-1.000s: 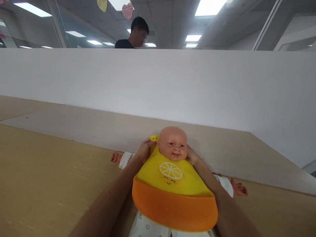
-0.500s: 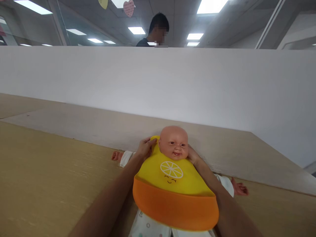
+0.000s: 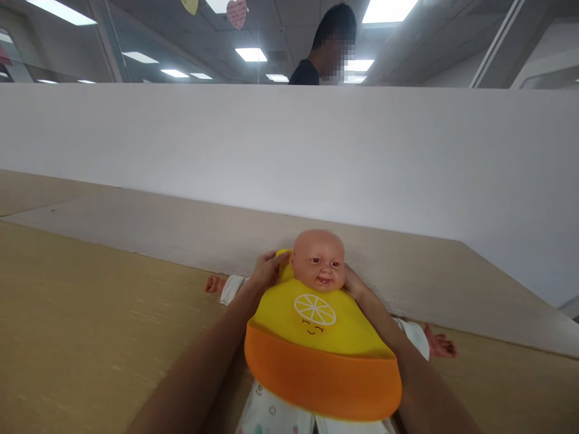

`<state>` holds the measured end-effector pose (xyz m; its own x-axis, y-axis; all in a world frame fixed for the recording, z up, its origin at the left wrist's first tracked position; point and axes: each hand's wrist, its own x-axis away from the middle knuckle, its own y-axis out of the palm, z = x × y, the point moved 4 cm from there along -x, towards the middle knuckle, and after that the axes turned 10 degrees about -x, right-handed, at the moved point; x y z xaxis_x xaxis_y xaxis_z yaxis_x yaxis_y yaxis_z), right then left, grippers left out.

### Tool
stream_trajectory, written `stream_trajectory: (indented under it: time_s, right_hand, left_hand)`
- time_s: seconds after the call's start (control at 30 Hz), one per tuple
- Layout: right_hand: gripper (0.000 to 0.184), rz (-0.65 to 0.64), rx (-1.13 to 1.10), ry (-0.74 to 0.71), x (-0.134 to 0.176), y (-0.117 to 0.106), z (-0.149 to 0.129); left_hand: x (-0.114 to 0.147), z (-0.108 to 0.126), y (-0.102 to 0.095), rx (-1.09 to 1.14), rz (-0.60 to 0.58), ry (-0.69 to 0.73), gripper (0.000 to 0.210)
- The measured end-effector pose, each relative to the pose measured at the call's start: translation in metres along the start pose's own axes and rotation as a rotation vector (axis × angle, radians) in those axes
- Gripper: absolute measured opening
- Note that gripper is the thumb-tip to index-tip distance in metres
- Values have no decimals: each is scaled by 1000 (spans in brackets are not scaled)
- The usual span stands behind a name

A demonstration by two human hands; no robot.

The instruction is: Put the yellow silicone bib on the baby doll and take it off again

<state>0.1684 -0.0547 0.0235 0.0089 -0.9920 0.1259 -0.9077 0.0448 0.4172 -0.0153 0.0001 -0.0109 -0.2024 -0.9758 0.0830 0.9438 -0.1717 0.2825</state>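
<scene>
Head view: both forearms reach forward from the lower edge, one along each side of a doll [image 3: 319, 256] that lies on its back on a tan table [image 3: 99, 313], and they draw closer together toward the doll's neck. The left hand [image 3: 266, 269] is beside the doll's head, wrist bent a little inward, back of the hand turned up and outward. Its thumb and fingers are drawn together in a narrow pinch on the neck strap of a yellow bib [image 3: 298, 343], next to the doll's ear. The right hand [image 3: 354, 282] is on the other side, its fingers going in behind the doll's neck and head; they are hidden there, so I cannot tell whether they hold anything.

The bib lies over the doll's chest, between the two forearms, with a lemon slice and a small smile printed on it. Its orange pocket [image 3: 323, 380] spans the lower end, above the doll's white patterned trousers [image 3: 275, 410]. The doll's arms stretch out to both sides in white sleeves [image 3: 233, 290], passing under the person's forearms. Beyond a paler board [image 3: 149, 220] rises a white wall [image 3: 289, 144], and above its top edge another person [image 3: 307, 71] shows.
</scene>
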Motion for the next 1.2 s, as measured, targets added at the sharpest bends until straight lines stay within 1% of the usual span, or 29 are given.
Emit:
stream_trajectory:
  time_s: [0.17,0.33,0.5,0.7,0.83,0.97,1.1,1.2]
  right_hand:
    - [29,-35,-1,11,0,3,0]
    - [30,-30,-23,1,-2,3,1]
    - [30,-32,-8,29,-5,0,3]
    - [27,-54,21,-34,-8,-7,6]
    - [24,-69,20,-40,-7,-9,8]
    - [19,-47,20,-41,-6,-8,5]
    - [16,-15,-8,71,-3,-3,6]
    - [17,-37,-52,155,0,0,9]
  left_hand:
    - [1,2,1,43,5,35,41]
    - [1,2,-2,17,74,-2,50]
    - [4,4,2,-49,-2,25,41]
    - [0,2,2,-114,-15,77,38]
    - [-3,0,-1,-193,-37,99,37]
    - [-1,3,-1,-208,-51,57,38]
    - [7,10,2,-153,-95,-22,38]
    - [13,14,5,-59,-146,-101,36]
